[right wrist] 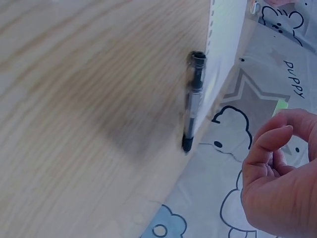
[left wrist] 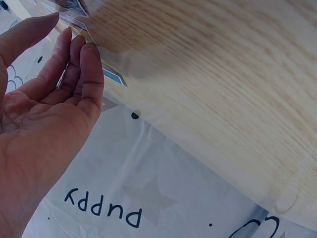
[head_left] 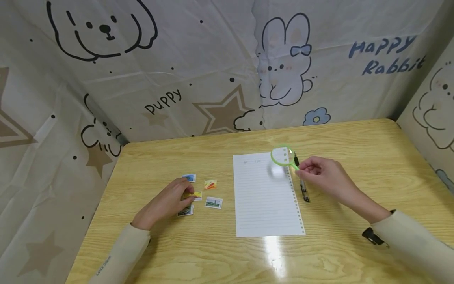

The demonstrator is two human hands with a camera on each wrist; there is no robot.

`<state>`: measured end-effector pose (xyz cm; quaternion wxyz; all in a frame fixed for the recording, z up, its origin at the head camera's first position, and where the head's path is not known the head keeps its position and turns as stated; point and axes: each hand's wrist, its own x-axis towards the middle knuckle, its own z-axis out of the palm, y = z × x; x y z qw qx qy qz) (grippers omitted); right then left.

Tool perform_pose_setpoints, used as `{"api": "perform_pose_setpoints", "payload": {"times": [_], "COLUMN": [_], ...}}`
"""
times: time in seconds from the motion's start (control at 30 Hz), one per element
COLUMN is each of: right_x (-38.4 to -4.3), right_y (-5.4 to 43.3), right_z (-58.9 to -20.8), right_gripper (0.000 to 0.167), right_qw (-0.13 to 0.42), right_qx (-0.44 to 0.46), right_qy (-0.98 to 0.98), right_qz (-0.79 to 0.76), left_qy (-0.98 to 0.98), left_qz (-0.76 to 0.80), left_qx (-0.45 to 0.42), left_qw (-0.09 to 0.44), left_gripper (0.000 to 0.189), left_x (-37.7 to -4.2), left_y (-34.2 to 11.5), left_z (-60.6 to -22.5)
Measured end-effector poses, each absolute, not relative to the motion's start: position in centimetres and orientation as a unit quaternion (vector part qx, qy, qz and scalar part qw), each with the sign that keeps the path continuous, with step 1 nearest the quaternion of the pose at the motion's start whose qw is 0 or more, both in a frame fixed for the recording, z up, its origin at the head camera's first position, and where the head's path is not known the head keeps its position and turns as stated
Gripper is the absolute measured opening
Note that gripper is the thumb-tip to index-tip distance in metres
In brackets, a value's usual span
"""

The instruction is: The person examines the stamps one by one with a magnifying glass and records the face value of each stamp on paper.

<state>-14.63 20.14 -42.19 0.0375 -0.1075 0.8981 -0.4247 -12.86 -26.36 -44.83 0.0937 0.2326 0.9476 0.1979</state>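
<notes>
In the head view, my right hand [head_left: 328,177] pinches the handle of a green-rimmed magnifying glass [head_left: 282,156]. Its lens hovers over the top right corner of a lined sheet of paper [head_left: 266,197]. A bit of the green handle [right wrist: 281,105] shows above the fingers in the right wrist view. To the left, my left hand [head_left: 169,201] reaches over a yellow stamp [head_left: 198,195], thumb and fingertips spaced apart around it; contact is unclear. Around it lie a blue stamp [head_left: 190,177], an orange-yellow stamp [head_left: 211,184], a green landscape stamp [head_left: 213,202] and a dark stamp [head_left: 186,210].
A black-capped clear pen [head_left: 304,191] lies along the paper's punched right edge, below my right hand. The wooden table [head_left: 170,252] meets a printed cloth [head_left: 213,59] at the back and sides. Something black [head_left: 373,236] shows under the right sleeve.
</notes>
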Motion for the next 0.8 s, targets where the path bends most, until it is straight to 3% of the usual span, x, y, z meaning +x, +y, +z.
{"api": "perform_pose_setpoints", "payload": {"times": [0.8], "right_x": [-14.8], "right_y": [14.1], "right_z": [-41.8], "right_gripper": [0.014], "right_qw": [0.073], "right_qx": [-0.148], "right_qy": [0.874], "right_qz": [-0.457], "left_qy": [0.949], "left_qz": [0.178], "left_qx": [0.247], "left_qw": [0.08], "left_gripper": [0.011], "left_x": [-12.8], "left_y": [-26.5], "left_z": [-44.7]}}
